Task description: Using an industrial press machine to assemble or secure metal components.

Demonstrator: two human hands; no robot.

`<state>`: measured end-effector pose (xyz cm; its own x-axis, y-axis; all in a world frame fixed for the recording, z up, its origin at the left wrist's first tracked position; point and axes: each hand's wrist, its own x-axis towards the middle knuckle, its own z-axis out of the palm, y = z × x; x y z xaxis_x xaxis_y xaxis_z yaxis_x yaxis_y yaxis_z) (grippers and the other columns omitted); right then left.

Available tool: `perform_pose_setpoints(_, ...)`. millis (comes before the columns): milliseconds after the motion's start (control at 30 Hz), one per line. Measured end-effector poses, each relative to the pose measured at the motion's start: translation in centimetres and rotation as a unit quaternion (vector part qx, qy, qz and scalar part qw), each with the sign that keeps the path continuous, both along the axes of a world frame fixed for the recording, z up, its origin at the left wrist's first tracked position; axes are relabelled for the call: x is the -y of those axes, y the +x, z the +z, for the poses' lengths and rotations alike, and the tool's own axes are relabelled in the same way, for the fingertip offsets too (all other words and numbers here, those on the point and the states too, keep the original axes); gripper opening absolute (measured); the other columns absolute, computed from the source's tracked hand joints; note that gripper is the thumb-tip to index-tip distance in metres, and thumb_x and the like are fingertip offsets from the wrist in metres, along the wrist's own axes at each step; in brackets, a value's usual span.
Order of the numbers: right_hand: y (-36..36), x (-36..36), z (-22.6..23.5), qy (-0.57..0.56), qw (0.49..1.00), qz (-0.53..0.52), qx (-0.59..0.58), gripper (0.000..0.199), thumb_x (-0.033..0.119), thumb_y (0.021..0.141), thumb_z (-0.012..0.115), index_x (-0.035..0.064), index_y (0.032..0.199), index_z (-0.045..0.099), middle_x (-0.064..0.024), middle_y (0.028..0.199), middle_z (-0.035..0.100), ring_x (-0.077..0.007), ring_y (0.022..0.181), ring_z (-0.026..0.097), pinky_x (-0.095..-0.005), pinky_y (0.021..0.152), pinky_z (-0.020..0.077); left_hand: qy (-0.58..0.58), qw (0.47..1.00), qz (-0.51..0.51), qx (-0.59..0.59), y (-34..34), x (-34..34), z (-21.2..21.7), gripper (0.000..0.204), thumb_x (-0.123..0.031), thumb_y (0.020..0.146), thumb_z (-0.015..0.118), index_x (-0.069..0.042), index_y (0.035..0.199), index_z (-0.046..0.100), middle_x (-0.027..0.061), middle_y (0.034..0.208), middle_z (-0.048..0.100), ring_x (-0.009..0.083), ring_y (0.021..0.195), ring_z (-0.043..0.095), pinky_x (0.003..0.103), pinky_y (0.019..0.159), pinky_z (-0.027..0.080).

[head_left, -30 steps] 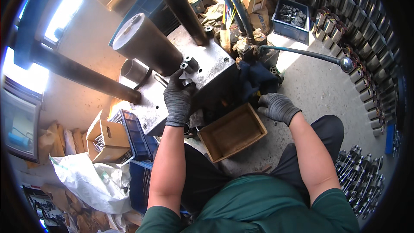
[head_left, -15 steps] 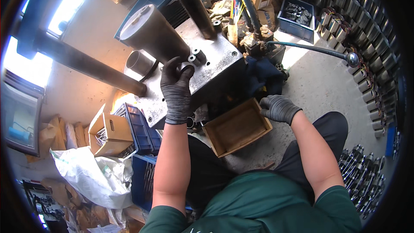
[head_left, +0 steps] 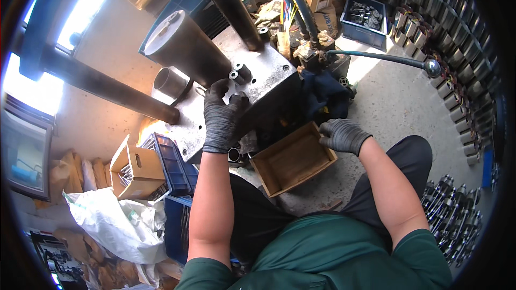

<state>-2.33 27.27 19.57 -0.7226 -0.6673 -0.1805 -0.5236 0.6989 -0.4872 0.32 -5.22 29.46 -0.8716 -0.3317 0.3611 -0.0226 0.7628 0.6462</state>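
My left hand (head_left: pixel 220 123), in a dark grey knit glove, is at the front edge of a thick metal plate (head_left: pixel 271 78). Its thumb and fingers curl toward each other around a small pale spot I cannot make out. Just beyond the fingertips stand two short hollow metal cylinders (head_left: pixel 239 71), beside a large upright grey cylinder (head_left: pixel 188 48). The gloved right hand (head_left: pixel 344 135) hovers by the right rim of a shallow brown box (head_left: pixel 293 182), its fingers curled in. The underside of that hand is hidden, so whether it touches the rim cannot be told.
Dark steel columns (head_left: pixel 115 88) rise from the plate. A ball-ended lever (head_left: pixel 384 59) reaches out to the right. Blue crates (head_left: pixel 177 169), a cardboard box (head_left: pixel 137 172) and a white sack (head_left: pixel 115 223) are at left. Metal parts (head_left: pixel 451 217) stand on the right-hand floor.
My left hand has come slightly back from the two small cylinders, toward the plate's front edge. The right hand stays by the box. The whole view has shifted a little.
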Motion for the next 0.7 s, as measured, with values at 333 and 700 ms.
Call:
perform_pose_setpoints(333, -0.1, 0.3, -0.1, -0.013, 1.000, 0.025, -0.007, 0.037, 0.038, 0.089, 0.065, 0.0080, 0.110, 0.070, -0.0146, 0.101, 0.070, -0.0350, 0.100, 0.067, -0.0481, 0.088, 0.0527, 0.111, 0.990, -0.035, 0.082, -1.0, 0.4, -1.3, 0.051, 0.005, 0.084, 0.066, -0.001, 0.133, 0.056, 0.0073, 0.090, 0.068, 0.0146, 0.083, 0.065, 0.030, 0.079, 0.056)
perform_pose_setpoints(700, -0.1, -0.6, 0.6, -0.028, 1.000, 0.005, -0.008, 0.037, 0.038, 0.089, 0.065, 0.0065, 0.108, 0.069, -0.0162, 0.100, 0.069, -0.0360, 0.098, 0.067, -0.0471, 0.087, 0.0527, 0.133, 0.991, 0.021, -0.003, -0.2, -2.4, -0.6, 0.049, 0.002, 0.082, 0.068, -0.001, 0.131, 0.059, 0.0063, 0.089, 0.070, 0.0134, 0.078, 0.065, 0.030, 0.075, 0.055)
